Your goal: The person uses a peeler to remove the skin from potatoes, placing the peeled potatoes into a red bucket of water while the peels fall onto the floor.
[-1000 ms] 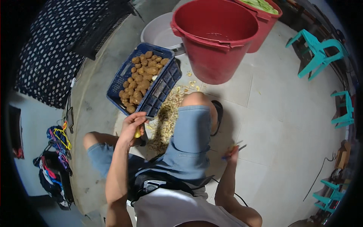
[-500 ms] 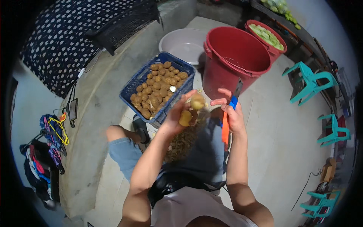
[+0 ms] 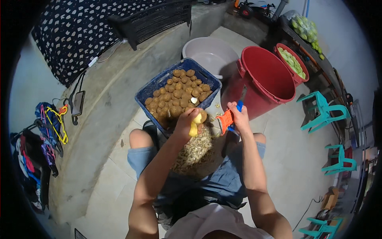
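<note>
My left hand (image 3: 185,125) is closed around a partly peeled potato (image 3: 203,116) with brown skin on its outer side. A second yellow, peeled-looking piece of potato (image 3: 193,129) shows lower in the same hand. Just right of it, my right hand (image 3: 240,118) grips an orange peeler (image 3: 225,120) whose head faces the potato, a small gap between. A knife (image 3: 243,93) with a blue handle is held in that hand too, blade pointing up and away. Below both hands, a heap of peelings (image 3: 195,149) lies on the floor between my legs.
Ahead stands a blue crate (image 3: 144,88) of unpeeled potatoes, one pale spot among them. Behind it are a pale basin (image 3: 207,49), a large red bucket (image 3: 254,95) and a smaller red bucket (image 3: 305,79) holding green slices. Teal chairs (image 3: 324,111) line the right side.
The orange peeler has swung from lying along my right palm to facing the potato in my left hand. My view has shifted, and the heap of peelings shows more fully.
</note>
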`<control>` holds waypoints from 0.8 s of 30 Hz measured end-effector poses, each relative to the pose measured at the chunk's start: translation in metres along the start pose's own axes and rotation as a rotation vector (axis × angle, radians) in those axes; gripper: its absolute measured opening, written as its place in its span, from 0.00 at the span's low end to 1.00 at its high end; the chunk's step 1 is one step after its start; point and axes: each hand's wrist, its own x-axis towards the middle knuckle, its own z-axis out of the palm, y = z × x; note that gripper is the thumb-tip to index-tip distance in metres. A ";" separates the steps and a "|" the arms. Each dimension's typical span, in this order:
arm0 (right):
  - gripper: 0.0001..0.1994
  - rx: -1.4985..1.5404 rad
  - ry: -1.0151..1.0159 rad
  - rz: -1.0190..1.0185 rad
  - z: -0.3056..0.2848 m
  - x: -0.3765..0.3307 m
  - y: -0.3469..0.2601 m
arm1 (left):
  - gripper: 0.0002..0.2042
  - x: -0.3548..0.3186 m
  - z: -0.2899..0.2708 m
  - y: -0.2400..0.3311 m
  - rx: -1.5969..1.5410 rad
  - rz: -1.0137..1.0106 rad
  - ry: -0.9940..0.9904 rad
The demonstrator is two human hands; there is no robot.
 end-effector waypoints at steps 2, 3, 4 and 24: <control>0.14 -0.115 0.059 -0.057 0.009 0.012 0.021 | 0.19 0.006 -0.012 -0.016 0.099 -0.036 0.203; 0.16 -0.245 0.094 -0.107 0.010 0.017 0.036 | 0.19 0.010 -0.015 -0.025 0.100 -0.040 0.205; 0.17 -0.373 0.128 -0.152 0.012 0.021 0.052 | 0.17 0.013 -0.019 -0.036 0.149 -0.002 0.322; 0.16 -0.592 0.269 -0.216 -0.002 0.033 0.035 | 0.14 0.015 -0.032 -0.041 0.554 0.396 0.295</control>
